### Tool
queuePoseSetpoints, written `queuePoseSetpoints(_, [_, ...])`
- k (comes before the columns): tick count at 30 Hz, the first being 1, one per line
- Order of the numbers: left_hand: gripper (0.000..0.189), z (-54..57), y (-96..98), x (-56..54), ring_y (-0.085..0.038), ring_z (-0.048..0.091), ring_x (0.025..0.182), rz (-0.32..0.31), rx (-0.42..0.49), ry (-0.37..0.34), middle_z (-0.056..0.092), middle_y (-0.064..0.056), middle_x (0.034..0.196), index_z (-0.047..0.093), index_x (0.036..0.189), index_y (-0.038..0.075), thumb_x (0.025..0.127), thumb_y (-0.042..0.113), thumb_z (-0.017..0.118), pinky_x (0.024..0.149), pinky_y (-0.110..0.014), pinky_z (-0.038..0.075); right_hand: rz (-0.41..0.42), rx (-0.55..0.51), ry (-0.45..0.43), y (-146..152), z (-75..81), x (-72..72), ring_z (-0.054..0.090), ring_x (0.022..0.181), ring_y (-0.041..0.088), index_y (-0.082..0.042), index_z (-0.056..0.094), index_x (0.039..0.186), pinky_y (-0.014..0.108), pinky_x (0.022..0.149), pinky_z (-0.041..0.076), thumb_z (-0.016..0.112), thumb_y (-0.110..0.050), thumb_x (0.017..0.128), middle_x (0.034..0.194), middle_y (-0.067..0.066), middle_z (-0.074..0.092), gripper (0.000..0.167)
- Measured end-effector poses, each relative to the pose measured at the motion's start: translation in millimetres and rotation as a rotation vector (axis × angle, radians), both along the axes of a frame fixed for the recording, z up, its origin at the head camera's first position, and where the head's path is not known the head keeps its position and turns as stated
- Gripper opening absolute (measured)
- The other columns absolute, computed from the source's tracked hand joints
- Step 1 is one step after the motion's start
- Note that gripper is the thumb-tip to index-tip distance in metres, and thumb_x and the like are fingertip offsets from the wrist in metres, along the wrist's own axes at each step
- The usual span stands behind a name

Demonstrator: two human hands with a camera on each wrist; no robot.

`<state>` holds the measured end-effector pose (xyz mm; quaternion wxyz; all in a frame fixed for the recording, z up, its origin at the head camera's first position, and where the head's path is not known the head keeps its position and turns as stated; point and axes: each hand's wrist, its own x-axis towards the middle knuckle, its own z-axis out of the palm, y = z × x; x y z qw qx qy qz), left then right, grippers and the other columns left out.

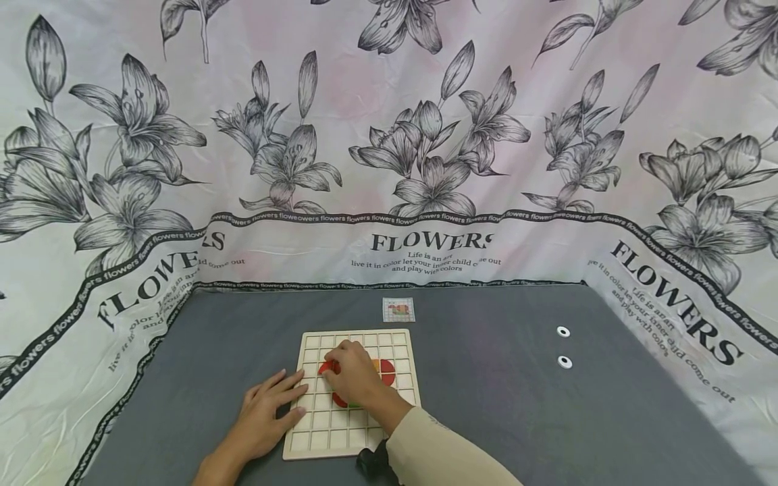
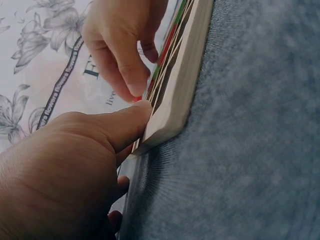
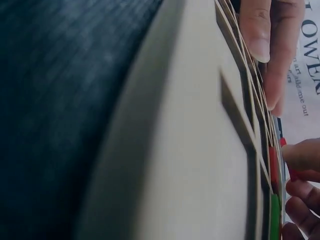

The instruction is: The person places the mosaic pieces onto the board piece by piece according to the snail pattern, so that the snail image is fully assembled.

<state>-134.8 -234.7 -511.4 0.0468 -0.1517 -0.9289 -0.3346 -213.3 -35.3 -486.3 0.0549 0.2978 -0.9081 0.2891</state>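
Observation:
A pale wooden grid board (image 1: 316, 442) lies on the grey table, its squares marked off by thin raised strips. Red pieces (image 1: 387, 372) and a bit of orange and green show in its middle squares, partly covered by my right hand (image 1: 352, 374). That hand reaches over the board, its thumb and fingers pinching a small red piece (image 3: 293, 175) just above the grid. My left hand (image 1: 264, 412) rests at the board's left edge with fingers extended. In the left wrist view, the left thumb (image 2: 132, 120) lies on the board's rim, close to the right fingertips.
Behind the board lies a small card (image 1: 398, 310) with a gridded, coloured picture. Two white rings with dark centres, a far one (image 1: 563, 332) and a nearer one (image 1: 564, 362), sit at the right. A flower-printed cloth (image 1: 425, 250) hangs around the table. A black object (image 1: 372, 462) is by the right wrist.

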Motion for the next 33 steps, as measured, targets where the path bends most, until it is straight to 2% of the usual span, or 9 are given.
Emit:
queuePoseSetpoints(6, [0.041,3.2,0.1,-0.1,-0.036,0.031,0.136,0.004,-0.001,0.01,0.046,-0.003,0.145,0.066,0.128,0.01,0.09,0.025,0.071,0.101,-0.06,0.017,-0.007,0.051,0.038,-3.6,-0.1,-1.4,0.055,0.094,0.019,-0.008,0.073,0.111,0.027,0.079,0.049,0.071,-0.017,0.088,0.105,0.004,0.062,0.024])
queuePoseSetpoints(19, [0.041,2.5,-0.7,-0.9,-0.035,0.031,0.137,0.017,-0.015,0.022,0.047,-0.002,0.144,0.066,0.128,0.012,0.09,0.026,0.07,0.102,-0.059,0.017,0.002,0.113,0.052,-4.9,1.2,-1.6,0.055,0.102,0.021,-0.012,0.072,0.115,0.031,0.087,0.048,0.07,-0.021,0.09,0.112,0.004,0.06,0.027])
queuePoseSetpoints(23, [0.042,2.4,-1.1,-0.9,-0.035,0.031,0.137,0.016,-0.014,0.016,0.046,-0.002,0.145,0.065,0.129,0.011,0.09,0.026,0.071,0.102,-0.059,0.017,0.014,0.082,0.064,-2.0,4.2,-0.9,0.055,0.102,0.02,-0.011,0.072,0.115,0.03,0.086,0.048,0.07,-0.02,0.09,0.112,0.004,0.06,0.027])
queuePoseSetpoints(27, [0.042,2.6,0.1,-1.1,-0.035,0.03,0.137,0.009,-0.011,-0.002,0.046,-0.002,0.145,0.065,0.129,0.012,0.09,0.026,0.07,0.102,-0.059,0.016,0.027,-0.021,0.014,9.6,17.5,3.0,0.055,0.106,0.021,-0.008,0.071,0.115,0.033,0.086,0.049,0.068,-0.019,0.09,0.113,0.004,0.059,0.027])
queuePoseSetpoints(33, [0.042,4.0,0.7,0.5,-0.035,0.03,0.137,0.009,0.001,-0.033,0.046,-0.003,0.145,0.065,0.129,0.011,0.091,0.027,0.07,0.103,-0.06,0.014,0.07,-0.144,-0.054,45.0,55.7,18.1,0.056,0.107,0.025,-0.009,0.069,0.12,0.042,0.086,0.049,0.068,-0.016,0.09,0.113,0.004,0.059,0.03])
